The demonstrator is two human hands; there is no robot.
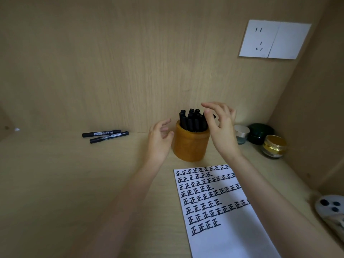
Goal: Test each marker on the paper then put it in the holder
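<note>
An orange-brown round holder [189, 146] stands on the desk near the back wall, packed with several black markers [192, 121] standing upright. My right hand [220, 131] hovers over the holder's right rim with its fingers spread; a dark marker end shows just behind the thumb. My left hand [160, 140] is held beside the holder's left wall, fingers loosely apart and empty. Two more black markers [105, 135] lie side by side on the desk at the far left. The white paper [219, 211] lies in front of the holder, covered with rows of black test marks.
Three small jars [260, 138] stand at the right by the side wall. A white object with dark spots [331, 207] lies at the right edge. A wall socket [273, 40] sits high on the wooden back panel.
</note>
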